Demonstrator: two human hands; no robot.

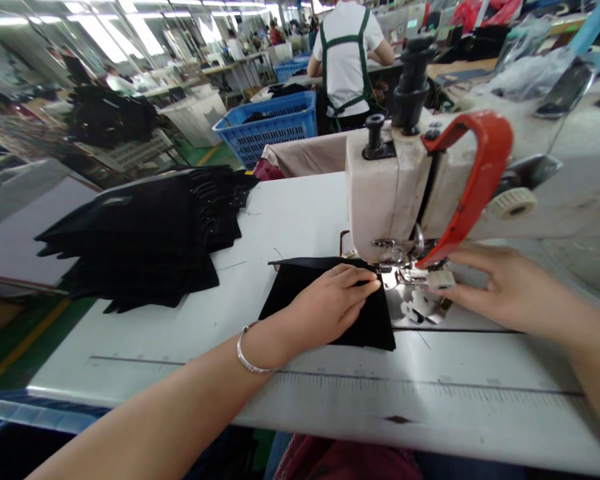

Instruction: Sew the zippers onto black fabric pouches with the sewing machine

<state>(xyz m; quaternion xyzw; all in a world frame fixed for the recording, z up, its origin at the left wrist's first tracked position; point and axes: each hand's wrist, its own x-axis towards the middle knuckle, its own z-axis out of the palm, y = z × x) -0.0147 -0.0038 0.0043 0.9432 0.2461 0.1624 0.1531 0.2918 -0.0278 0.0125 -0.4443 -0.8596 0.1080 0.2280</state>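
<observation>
Left hand (333,300) flat, fingers extended, pressing black fabric piece (325,303) on worktop (290,220), gripping nothing. Right hand (500,287) at 3 o'clock of needle area, fingers loosely spread beside sewing machine (395,193). Stack of black pieces (145,240) at 9 o'clock

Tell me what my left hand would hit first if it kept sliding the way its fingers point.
The left hand lies flat on the black fabric piece, fingers pointing right toward the needle area. Going straight on, it would probably meet the presser foot under the sewing machine head first, though depth is hard to judge.
</observation>
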